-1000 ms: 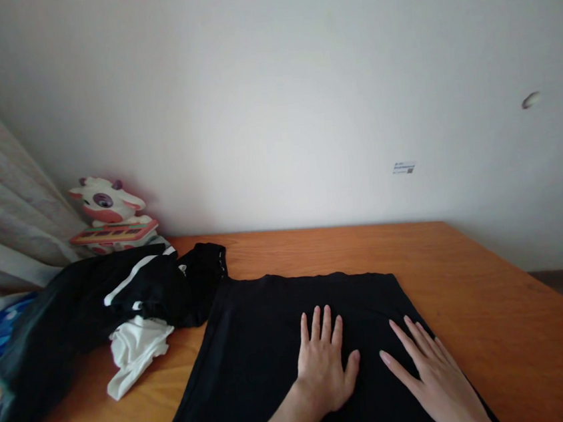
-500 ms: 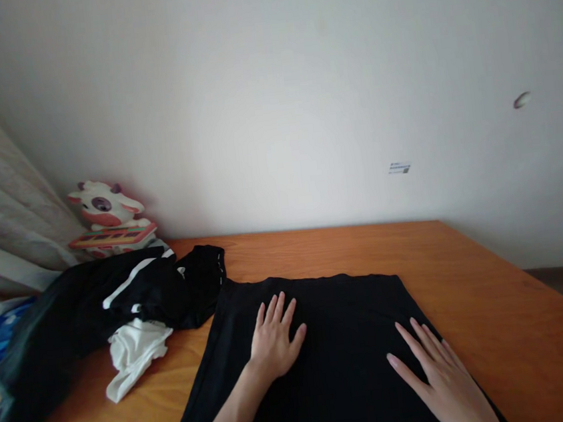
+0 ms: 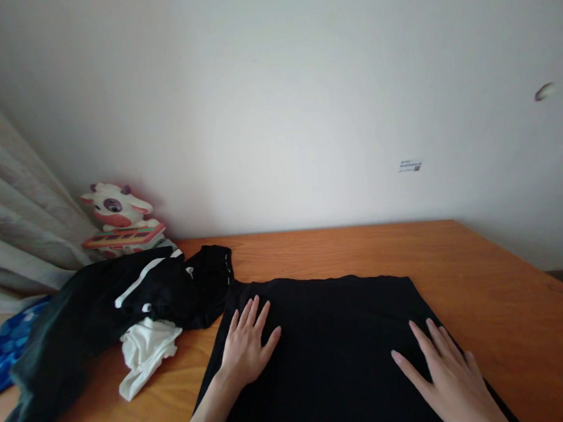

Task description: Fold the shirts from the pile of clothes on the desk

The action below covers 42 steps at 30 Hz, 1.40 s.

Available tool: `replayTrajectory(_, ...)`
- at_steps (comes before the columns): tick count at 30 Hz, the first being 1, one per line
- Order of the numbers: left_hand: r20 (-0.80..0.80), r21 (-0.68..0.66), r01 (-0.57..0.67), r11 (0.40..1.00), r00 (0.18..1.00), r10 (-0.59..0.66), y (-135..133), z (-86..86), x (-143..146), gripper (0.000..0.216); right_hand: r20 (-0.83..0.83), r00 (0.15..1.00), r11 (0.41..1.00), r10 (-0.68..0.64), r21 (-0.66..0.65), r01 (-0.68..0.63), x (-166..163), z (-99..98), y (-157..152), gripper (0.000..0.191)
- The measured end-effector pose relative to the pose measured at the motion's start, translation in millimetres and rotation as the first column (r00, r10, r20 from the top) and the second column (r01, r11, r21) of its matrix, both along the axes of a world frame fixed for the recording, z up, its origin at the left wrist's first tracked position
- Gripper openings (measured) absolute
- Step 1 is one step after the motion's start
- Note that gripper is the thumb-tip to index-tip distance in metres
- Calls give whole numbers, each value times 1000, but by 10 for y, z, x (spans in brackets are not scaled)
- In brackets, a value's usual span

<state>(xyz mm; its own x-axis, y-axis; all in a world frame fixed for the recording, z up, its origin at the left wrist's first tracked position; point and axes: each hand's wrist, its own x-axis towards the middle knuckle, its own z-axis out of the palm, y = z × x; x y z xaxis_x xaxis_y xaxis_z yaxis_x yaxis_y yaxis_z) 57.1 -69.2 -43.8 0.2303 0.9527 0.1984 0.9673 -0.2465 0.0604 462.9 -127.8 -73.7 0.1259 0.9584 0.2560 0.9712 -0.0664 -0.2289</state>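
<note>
One black cloth [image 3: 338,366] is laid flat at lower centre, running off the frame's bottom; its left side is overlaid by the spread left hand [image 3: 246,352], its right by the splayed right hand [image 3: 453,381].

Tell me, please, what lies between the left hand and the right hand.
In the head view, a smooth stretch of the black cloth lies between the left hand and the right hand; no other thing shows there.
</note>
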Motion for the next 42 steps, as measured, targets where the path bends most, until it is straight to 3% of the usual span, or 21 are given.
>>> replayTrajectory(3, -1, 14, -4, 1000, 1000, 4, 4, -16, -2, 67, -78, 983, 986, 169, 10, -168, -537, 319, 137, 82)
replayTrajectory(6, -10, 26, 0, 1000, 1000, 1, 13, -41, -7, 68, -171, 908, 911, 383, -90, -401, -1167, 562, 247, 71)
replayTrajectory(9, -19, 40, 9, 999, 1000, -8, 21, -68, -23, 68, -200, 866, 843, 458, -212, -495, -1658, 614, 280, 69)
replayTrajectory(13, -20, 59, 14, 998, 1000, -13, 26, -92, -43, 67, -216, 886, 846, 410, -273, -458, -2001, 524, 228, 75)
replayTrajectory(22, 2, 42, -55, 998, 998, 55, -35, -128, -328, 64, -340, 819, 799, 462, -241, -551, -2507, 599, 71, 92)
replayTrajectory(33, -6, -18, -121, 992, 993, 121, -132, -117, -882, 55, -403, 781, 780, 477, -215, -588, -2983, 625, 27, 94)
replayTrajectory(37, 21, -25, -152, 988, 988, 152, -160, -84, -925, 55, -405, 750, 758, 523, -182, -627, -2913, 636, 78, 86)
replayTrajectory(42, 48, -37, -152, 988, 987, 153, -182, -46, -887, 56, -339, 742, 724, 579, -206, -659, -2444, 661, 282, 71)
